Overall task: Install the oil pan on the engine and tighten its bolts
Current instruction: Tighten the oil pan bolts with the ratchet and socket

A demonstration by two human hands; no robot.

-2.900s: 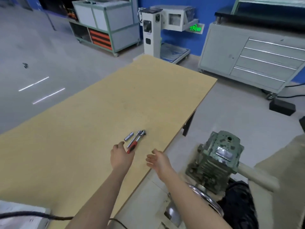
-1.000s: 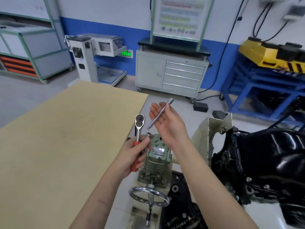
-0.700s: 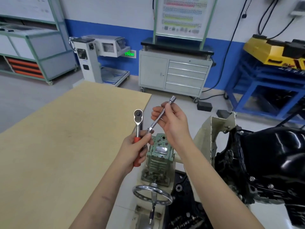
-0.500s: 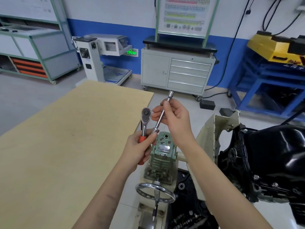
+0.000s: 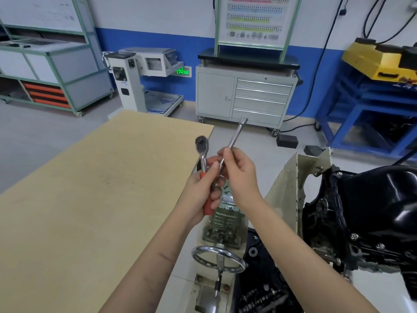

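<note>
One glossy black moulded oil pan (image 5: 388,204) sits at right. The left hand (image 5: 200,195) grips one red-handled steel ratchet (image 5: 204,168); the right hand (image 5: 239,175) pinches one chrome extension bar (image 5: 234,136).

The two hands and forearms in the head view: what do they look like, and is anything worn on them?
Both forearms are bare as far as the picture shows; no sleeves are visible. The left hand and the right hand wear no gloves. I see no ring, watch or bracelet. The left forearm carries a few short dark marks. The fingers have short, unpainted nails.
</note>
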